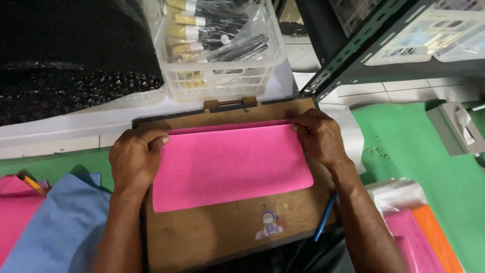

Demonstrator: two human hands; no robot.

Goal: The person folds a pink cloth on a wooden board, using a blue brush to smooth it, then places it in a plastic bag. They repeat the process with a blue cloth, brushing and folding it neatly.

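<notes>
I see a pink felt sheet (230, 167) lying folded on a brown wooden board (222, 232), its fold along the far edge. My left hand (134, 159) presses on the sheet's left end, fingers curled over the upper corner. My right hand (319, 136) pinches the upper right corner, fingers closed on the fold. A blue pen (325, 217) lies beside my right forearm. A blue felt sheet (58, 222) lies left of the board, and a white plastic crate (222, 76) stands beyond it.
</notes>
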